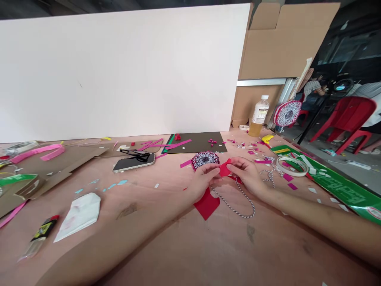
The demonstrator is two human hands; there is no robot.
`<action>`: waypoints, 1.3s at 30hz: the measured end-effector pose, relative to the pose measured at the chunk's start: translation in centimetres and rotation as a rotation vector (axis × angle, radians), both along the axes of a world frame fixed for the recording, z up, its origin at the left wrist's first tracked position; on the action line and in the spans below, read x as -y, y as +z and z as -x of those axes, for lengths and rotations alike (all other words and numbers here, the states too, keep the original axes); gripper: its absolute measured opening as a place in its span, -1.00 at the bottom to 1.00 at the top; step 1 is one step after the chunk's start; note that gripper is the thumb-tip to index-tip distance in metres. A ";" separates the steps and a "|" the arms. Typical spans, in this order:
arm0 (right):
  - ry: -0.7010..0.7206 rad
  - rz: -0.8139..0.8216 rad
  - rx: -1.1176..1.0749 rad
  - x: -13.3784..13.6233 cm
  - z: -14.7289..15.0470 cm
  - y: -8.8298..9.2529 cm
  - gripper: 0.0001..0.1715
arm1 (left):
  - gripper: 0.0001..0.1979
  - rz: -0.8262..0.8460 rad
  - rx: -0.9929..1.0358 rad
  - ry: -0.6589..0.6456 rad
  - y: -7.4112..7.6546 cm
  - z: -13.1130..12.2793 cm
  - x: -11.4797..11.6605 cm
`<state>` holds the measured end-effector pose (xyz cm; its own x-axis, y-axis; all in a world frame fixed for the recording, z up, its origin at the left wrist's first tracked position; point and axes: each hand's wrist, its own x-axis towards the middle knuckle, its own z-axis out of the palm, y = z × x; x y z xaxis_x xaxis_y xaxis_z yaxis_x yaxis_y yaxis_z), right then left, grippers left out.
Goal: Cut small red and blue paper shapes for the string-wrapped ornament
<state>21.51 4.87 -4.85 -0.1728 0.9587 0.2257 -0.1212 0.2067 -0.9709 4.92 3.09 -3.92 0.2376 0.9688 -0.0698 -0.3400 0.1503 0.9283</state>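
Both my hands meet at the table's middle, pinching a small red paper piece [225, 168] between them. My left hand [203, 180] grips its left side, my right hand [245, 173] its right side. A larger red paper sheet [206, 204] lies flat under my left hand. A black-and-white twisted cord [238, 202] loops on the table below my hands. Just behind them sits a round black-and-white woven disc [204, 158] with pink edging.
A phone [133, 162] with black glasses [135, 153] on it lies to the left. A tape roll [292, 165] and green sheet [336, 184] are on the right, a bottle [258, 116] behind. Pink paper scraps, a white tissue [79, 214] and cardboard [47, 167] litter the table.
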 end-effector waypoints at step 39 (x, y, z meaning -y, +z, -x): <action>0.000 0.170 -0.035 -0.2 0.6 0.7 -0.79 | -0.75 0.085 -0.034 -0.050 0.7 0.5 0.0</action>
